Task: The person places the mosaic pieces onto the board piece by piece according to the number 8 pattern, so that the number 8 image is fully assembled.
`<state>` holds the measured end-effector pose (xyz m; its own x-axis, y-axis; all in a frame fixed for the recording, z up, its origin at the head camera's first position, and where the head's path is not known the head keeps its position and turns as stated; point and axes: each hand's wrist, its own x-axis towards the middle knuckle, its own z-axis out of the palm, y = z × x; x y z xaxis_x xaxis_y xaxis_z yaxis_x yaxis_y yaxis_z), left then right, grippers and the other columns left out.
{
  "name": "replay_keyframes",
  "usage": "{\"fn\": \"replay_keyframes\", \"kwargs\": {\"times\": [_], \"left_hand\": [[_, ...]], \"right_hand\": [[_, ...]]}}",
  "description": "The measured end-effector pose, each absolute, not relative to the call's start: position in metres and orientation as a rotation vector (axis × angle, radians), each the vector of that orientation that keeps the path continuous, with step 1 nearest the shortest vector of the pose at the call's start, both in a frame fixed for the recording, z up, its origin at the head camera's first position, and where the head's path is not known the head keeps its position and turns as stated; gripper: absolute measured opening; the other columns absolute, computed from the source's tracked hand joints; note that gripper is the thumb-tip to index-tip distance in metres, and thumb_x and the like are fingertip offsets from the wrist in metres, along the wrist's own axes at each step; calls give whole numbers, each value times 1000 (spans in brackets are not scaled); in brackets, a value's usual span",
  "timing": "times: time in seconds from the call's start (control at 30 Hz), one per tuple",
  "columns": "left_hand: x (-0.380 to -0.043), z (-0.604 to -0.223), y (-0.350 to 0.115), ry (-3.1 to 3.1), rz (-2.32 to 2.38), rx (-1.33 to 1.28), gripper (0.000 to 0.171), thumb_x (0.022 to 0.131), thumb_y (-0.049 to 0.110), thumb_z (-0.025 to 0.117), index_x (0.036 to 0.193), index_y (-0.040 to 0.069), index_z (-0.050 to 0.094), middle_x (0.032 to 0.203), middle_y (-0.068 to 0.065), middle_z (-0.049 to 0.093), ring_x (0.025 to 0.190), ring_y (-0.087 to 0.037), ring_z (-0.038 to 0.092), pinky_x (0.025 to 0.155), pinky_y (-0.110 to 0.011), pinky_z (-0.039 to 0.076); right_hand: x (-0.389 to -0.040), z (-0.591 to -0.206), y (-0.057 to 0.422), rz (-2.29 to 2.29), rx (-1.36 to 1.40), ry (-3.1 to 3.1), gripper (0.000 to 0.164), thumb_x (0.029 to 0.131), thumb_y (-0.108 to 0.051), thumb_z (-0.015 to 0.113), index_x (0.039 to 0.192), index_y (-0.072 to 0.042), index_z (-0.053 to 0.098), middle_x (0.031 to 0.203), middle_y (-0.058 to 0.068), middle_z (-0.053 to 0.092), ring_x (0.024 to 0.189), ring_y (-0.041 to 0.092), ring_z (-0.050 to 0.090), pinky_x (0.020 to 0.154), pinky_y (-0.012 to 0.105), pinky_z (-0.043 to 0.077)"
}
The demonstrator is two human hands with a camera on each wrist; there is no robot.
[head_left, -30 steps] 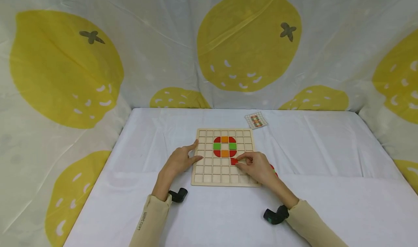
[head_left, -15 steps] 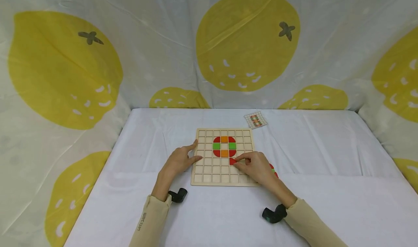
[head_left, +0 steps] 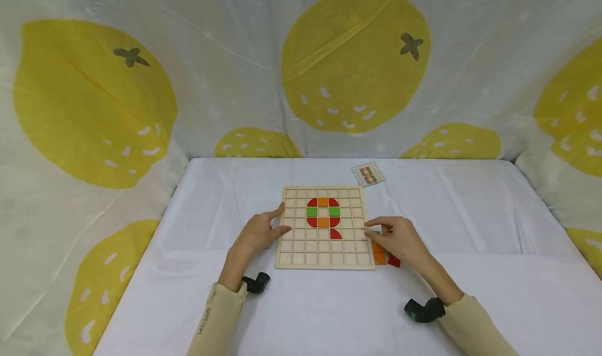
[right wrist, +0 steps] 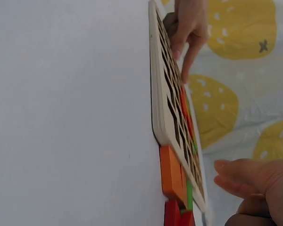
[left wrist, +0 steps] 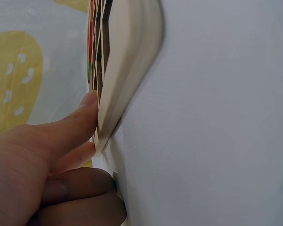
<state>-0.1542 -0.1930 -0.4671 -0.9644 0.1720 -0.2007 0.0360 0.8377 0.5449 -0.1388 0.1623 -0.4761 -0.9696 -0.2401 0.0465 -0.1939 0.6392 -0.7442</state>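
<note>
A wooden grid board (head_left: 305, 246) lies on the white cloth. Set in it is a ring of red corner pieces, orange squares (head_left: 323, 222) and green squares (head_left: 312, 211). Below the ring's right side sits a red quarter-round tile (head_left: 336, 234). My left hand (head_left: 257, 233) rests at the board's left edge, its extended thumb and index finger touching it. Over the board's right edge hovers my right hand (head_left: 397, 236), thumb and index tips apart with nothing between them. Partly hidden beneath it are loose orange tiles (right wrist: 172, 174), red tiles (head_left: 394, 261) and a bit of green.
Beyond the board's upper right corner lies a small pattern card (head_left: 368, 174) showing a coloured grid design. White cloth (head_left: 211, 188) covers the table, and a lemon-print curtain (head_left: 254, 58) rises behind and at the sides.
My right hand has let go of the red quarter-round tile, which stays in a cell below the ring. The hand has moved right, uncovering orange tiles. My left hand has stayed put.
</note>
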Motion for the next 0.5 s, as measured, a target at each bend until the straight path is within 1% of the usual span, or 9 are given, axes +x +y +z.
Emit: {"fn": "replay_keyframes", "kwargs": {"times": [0.1, 0.13, 0.17, 0.23, 0.4, 0.5], "left_hand": [[-153, -467, -193, 2777, 820, 155, 75, 99, 40, 70, 162, 17, 35, 59, -2, 45, 54, -12, 30, 58, -30, 35], [-153, -466, -193, 2782, 821, 155, 75, 99, 40, 70, 161, 17, 35, 66, -6, 56, 56, -13, 32, 59, -30, 35], [-153, -466, -193, 2780, 820, 149, 75, 99, 40, 70, 161, 17, 35, 71, -10, 59, 58, -14, 33, 59, -30, 36], [-153, -466, -193, 2775, 823, 137, 75, 99, 40, 70, 162, 18, 35, 79, -16, 64, 61, -15, 35, 60, -31, 36], [-154, -467, -192, 2775, 823, 140, 75, 99, 40, 70, 162, 19, 35, 83, -18, 67, 63, -17, 38, 62, -31, 37], [-155, -466, -191, 2785, 823, 151, 75, 98, 40, 70, 161, 18, 36, 100, -19, 72, 65, -17, 40, 64, -31, 38]], "right_hand": [[-134, -475, 178, -1228, -299, 2817, 20, 89, -20, 83, 107, -13, 81, 60, -5, 34, 55, 9, 33, 51, 23, 28], [-133, -475, 182, -1217, -277, 2819, 20, 89, -20, 83, 108, -14, 81, 60, -5, 34, 55, 9, 34, 51, 23, 28], [-131, -475, 186, -1210, -254, 2821, 20, 89, -20, 83, 108, -14, 81, 61, -5, 34, 56, 10, 34, 52, 24, 28], [-129, -476, 192, -1201, -226, 2816, 20, 89, -22, 83, 108, -15, 81, 61, -4, 34, 57, 10, 33, 52, 24, 28], [-123, -480, 205, -1195, -228, 2794, 25, 86, -24, 86, 109, -16, 81, 60, -5, 35, 57, 8, 32, 52, 24, 27], [-120, -483, 210, -1199, -254, 2781, 26, 85, -23, 87, 110, -16, 81, 61, -5, 35, 57, 6, 32, 52, 24, 26]]}}
